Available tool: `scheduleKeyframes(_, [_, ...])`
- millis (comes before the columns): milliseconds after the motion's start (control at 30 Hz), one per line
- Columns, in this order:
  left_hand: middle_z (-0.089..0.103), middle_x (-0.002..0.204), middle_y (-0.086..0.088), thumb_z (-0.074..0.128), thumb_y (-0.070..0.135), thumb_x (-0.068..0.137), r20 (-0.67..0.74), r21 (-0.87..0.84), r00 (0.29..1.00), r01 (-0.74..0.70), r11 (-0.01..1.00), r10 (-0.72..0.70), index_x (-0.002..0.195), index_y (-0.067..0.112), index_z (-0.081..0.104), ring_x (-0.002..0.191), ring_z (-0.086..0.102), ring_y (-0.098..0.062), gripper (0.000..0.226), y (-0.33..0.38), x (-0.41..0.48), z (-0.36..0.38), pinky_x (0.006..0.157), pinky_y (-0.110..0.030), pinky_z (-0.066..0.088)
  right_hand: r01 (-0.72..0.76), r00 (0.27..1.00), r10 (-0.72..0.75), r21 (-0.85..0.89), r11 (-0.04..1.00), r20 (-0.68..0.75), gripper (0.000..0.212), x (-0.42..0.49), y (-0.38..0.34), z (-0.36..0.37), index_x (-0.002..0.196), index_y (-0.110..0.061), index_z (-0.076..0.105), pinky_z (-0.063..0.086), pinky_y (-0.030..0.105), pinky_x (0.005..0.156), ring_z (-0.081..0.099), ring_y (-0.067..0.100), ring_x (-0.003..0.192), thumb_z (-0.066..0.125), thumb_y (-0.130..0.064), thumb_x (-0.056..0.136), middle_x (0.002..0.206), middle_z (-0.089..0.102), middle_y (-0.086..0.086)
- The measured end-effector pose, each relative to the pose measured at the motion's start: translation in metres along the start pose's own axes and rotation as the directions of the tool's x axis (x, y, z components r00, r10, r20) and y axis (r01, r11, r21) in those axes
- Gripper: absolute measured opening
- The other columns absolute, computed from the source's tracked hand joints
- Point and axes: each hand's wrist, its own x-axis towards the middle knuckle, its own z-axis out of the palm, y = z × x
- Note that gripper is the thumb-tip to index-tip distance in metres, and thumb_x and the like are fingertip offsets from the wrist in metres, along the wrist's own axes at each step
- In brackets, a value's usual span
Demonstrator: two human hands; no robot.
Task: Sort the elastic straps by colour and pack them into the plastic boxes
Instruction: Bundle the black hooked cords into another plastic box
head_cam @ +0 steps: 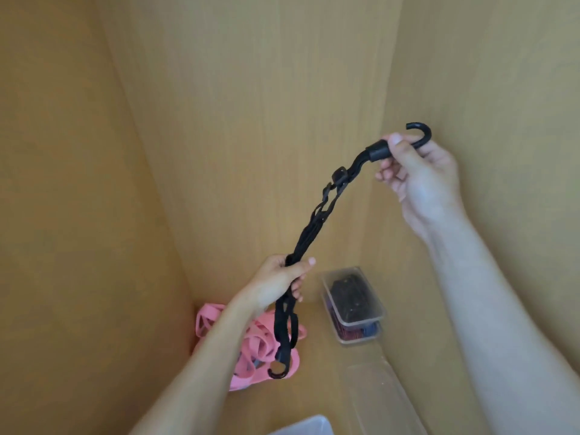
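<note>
No readable text, label or number shows anywhere (straps, boxes and wood alike).

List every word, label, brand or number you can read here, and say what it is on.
None can be read. No writing shows on the black strap, the pink straps, the stacked plastic boxes or the wooden walls.

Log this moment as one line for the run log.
step: black strap held up | left hand: grips its middle | right hand: pinches top hook | pink straps: loose pile | stacked boxes: contents inside
</note>
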Motion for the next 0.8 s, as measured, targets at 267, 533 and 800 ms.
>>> scheduleKeyframes(267, [0.075, 0.085, -0.017, 0.080, 0.064, 0.063, -0.059, -0.032, 0.991, 0.117, 0.993, -0.119, 0.066, 0.018, 0.052, 0.078, 0.070, -0.027, 0.054, -0.023, 0.011, -0.036, 0.083, -0.040, 0.053, -0.098, 0.994, 0.104, 0.120, 0.988, -0.045, 0.018, 0.022, -0.013, -0.001, 0.095, -0.010, 0.075, 0.055, 0.029, 0.072, 0.052, 0.013, 0.060, 0.066, -0.026, 0.098, 0.068, 0.061, 0.001])
scheduleKeyframes(533, [0.062, 0.064, -0.012, 0.069, 0.085, 0.059, -0.158, 0.032, 0.968, 0.204, 0.979, -0.196, 0.054, 0.022, 0.056, 0.053, 0.057, -0.022, 0.065, 0.018, 0.029, -0.046, 0.054, -0.027, 0.047, 0.090, 0.986, -0.099, -0.070, 0.993, -0.135, 0.032, 0.035, -0.039, -0.003, 0.086, -0.015, 0.074, 0.053, 0.028, 0.069, 0.051, 0.009, 0.056, 0.055, -0.032, 0.104, 0.059, 0.059, -0.006])
scheduleKeyframes(800, [0.061, 0.058, -0.011, 0.058, 0.096, 0.060, -0.265, 0.205, 0.962, 0.117, 0.972, -0.060, 0.046, 0.020, 0.057, 0.051, 0.057, -0.020, 0.077, 0.052, 0.029, -0.051, 0.068, -0.034, 0.047, 0.267, 0.962, -0.259, 0.104, 0.958, -0.085, 0.043, 0.032, -0.109, 0.024, 0.072, -0.016, 0.056, 0.060, 0.041, 0.078, 0.072, 0.018, 0.080, 0.045, -0.040, 0.106, 0.075, 0.071, 0.000])
